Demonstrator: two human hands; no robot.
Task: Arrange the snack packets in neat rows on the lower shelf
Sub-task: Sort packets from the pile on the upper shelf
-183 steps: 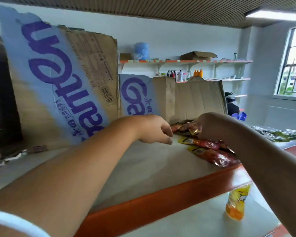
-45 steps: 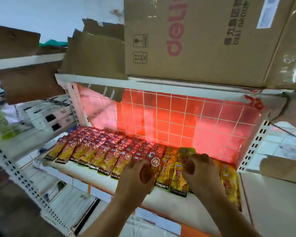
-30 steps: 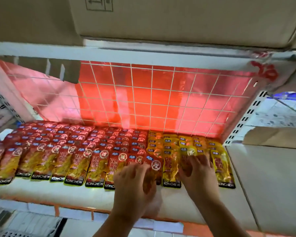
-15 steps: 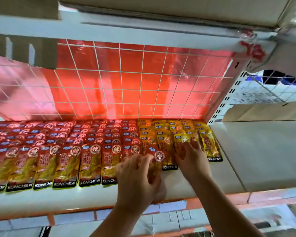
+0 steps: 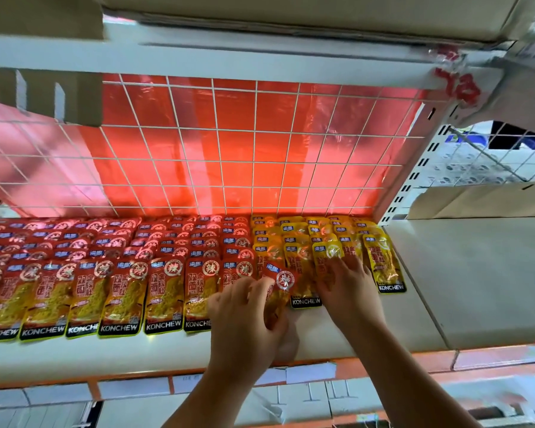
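Observation:
Rows of red snack packets (image 5: 115,291) cover the left and middle of the white lower shelf (image 5: 105,353). Yellow snack packets (image 5: 383,261) fill its right end. My left hand (image 5: 247,322) grips a red packet (image 5: 280,285) tilted over the seam between the red and yellow rows. My right hand (image 5: 349,288) lies with fingers spread on a yellow packet (image 5: 326,257) in the front row. The packets overlap from back to front, so only the front ones show in full.
A red sheet behind a white wire grid (image 5: 229,156) backs the shelf. The upper shelf (image 5: 260,54) hangs low overhead with cardboard boxes on it. A perforated white upright (image 5: 414,168) bounds the right end. An orange price rail (image 5: 322,372) runs along the front edge.
The view dropped from an upper counter to this shelf and closed in. In the last second both hands stayed over the red and yellow seam, the left keeping the red packet.

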